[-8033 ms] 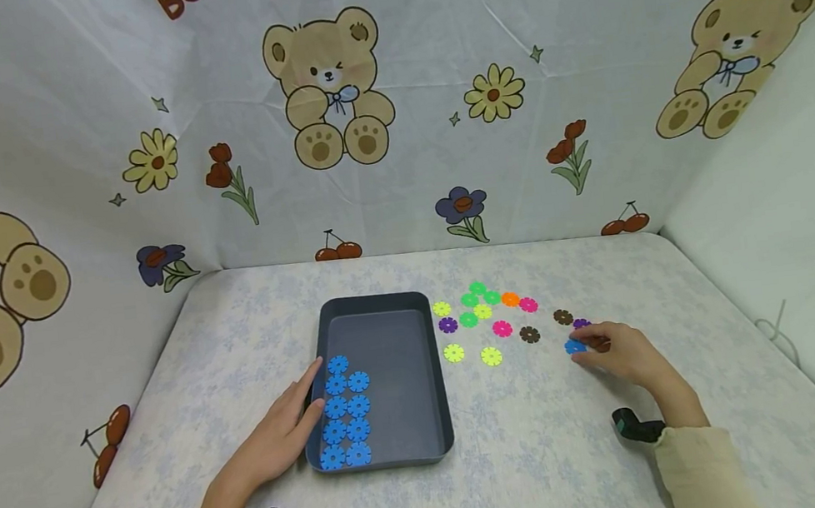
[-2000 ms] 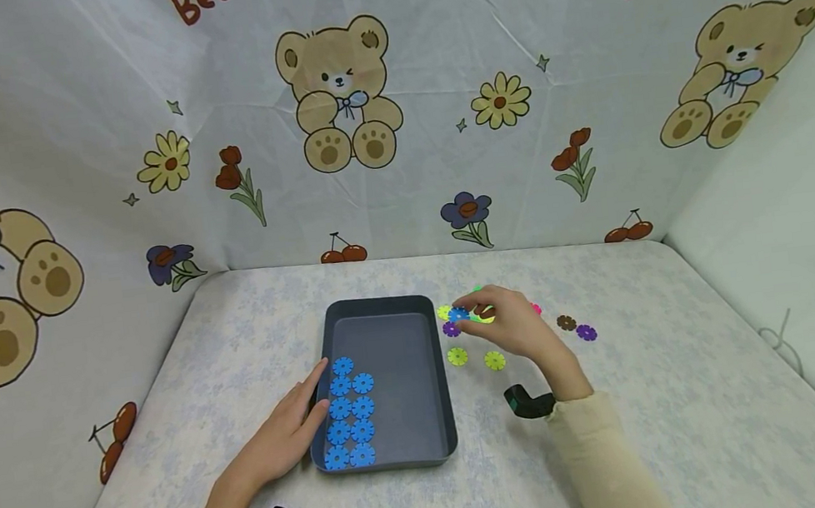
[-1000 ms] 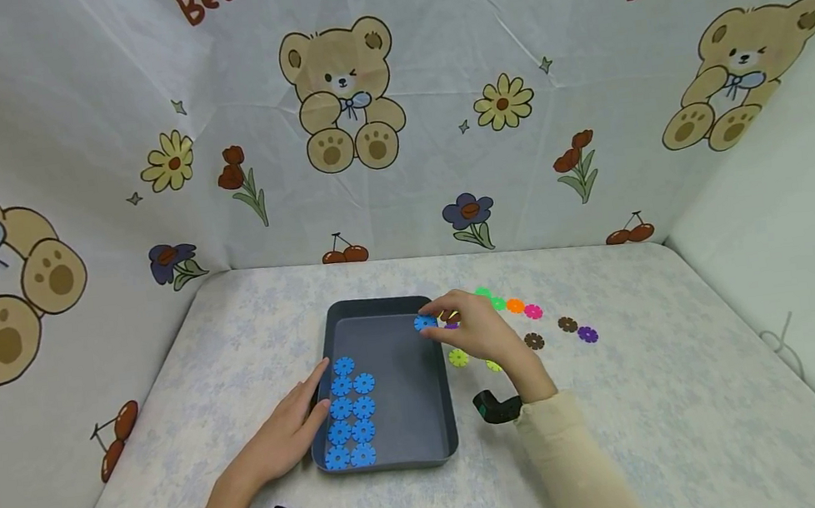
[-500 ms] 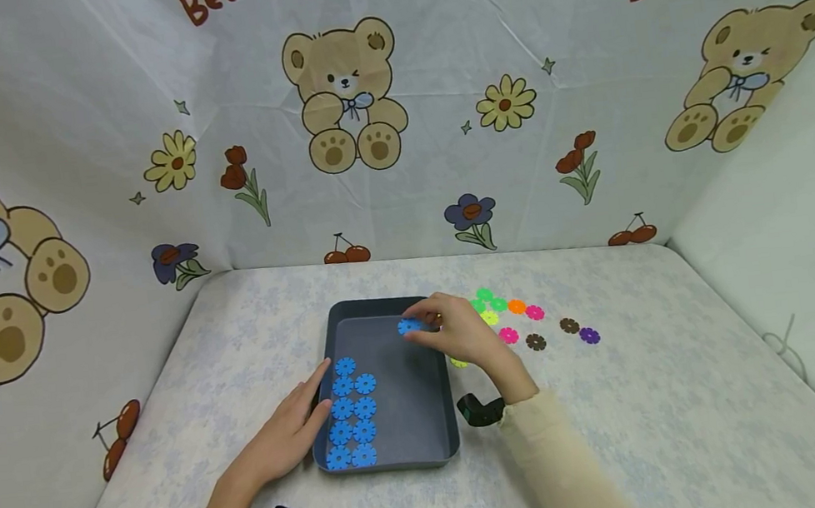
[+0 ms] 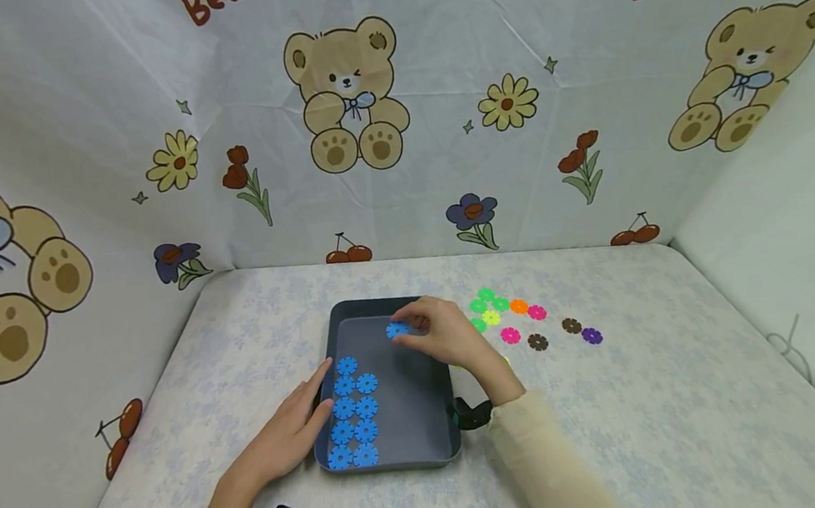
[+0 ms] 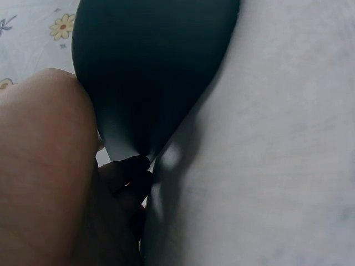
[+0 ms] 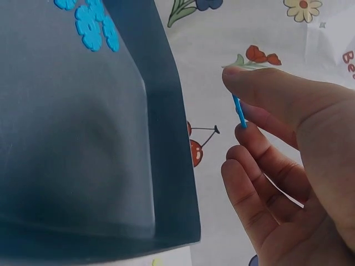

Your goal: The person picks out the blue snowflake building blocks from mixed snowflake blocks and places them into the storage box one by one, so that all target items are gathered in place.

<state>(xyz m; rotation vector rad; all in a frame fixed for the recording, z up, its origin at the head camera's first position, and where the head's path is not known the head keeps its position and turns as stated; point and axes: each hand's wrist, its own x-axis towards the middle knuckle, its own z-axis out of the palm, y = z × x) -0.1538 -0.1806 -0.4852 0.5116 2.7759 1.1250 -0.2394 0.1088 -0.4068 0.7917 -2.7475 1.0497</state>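
Observation:
A blue snowflake-shaped plastic disc (image 5: 397, 330) is pinched between thumb and index finger of my right hand (image 5: 441, 334), held above the far part of a dark grey tray (image 5: 419, 454). The right wrist view shows this disc (image 7: 239, 112) edge-on, the other fingers loosely bent beneath it. Inside the tray, several blue discs (image 5: 345, 409) lie flat in two columns along the left side. My left hand (image 5: 284, 431) rests against the tray's left rim with fingers extended. In the left wrist view, the tray's outer wall (image 6: 155, 61) rises beside the left fingers.
Right of the tray lie loose discs: several green ones (image 5: 486, 294), a yellow one (image 5: 491, 317), an orange one (image 5: 518, 306), pink ones (image 5: 511, 335), brown ones (image 5: 537, 342) and a purple one (image 5: 592, 336). Some are hidden behind the right hand. A bear-print cloth (image 5: 430, 184) stands behind the table.
The right hand picked up a blue disc at the far right and carried it left, over the loose discs and the tray's right rim. The left hand stayed at the tray's rim.

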